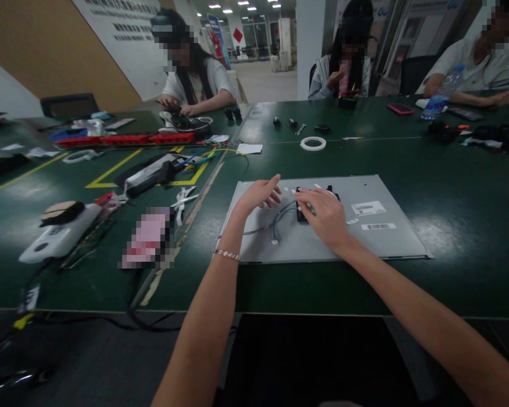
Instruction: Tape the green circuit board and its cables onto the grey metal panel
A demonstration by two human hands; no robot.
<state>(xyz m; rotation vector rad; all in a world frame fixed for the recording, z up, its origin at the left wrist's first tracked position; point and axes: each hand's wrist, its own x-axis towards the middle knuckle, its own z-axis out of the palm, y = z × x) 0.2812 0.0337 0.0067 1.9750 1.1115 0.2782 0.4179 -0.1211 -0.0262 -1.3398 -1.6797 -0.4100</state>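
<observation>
Well to the left of the grey panel (394,243) lies a white device (46,243), with a blurred pink item (148,234) nearer to the panel's left edge. The left hand (258,195) is over the panel's far left part, its fingers loosely spread and nothing visible between them; whether it touches the surface I cannot tell. Grey cables (275,220) lie on the panel just to the right of that wrist, a small pale connector (275,241) at one loose end.

Next comes the black part (301,215), on the panel's far middle area, partly hidden by the right hand (326,215). That hand's fingers are bent close together over it (a sliver of green shows beside them), but I cannot tell whether they pinch anything or only touch. Beyond the panel, behind this spot, lies a white tape ring (313,148).

Farther right on the panel are a printed label (367,208) and a barcode sticker (378,226); a bottle (443,93) stands well beyond its far right corner.

The step in hand appears to be close fingerwork at the black part. I judge that the next move calls for a light fingertip hold, with the left hand free to steady the part and the cables kept clear.
</observation>
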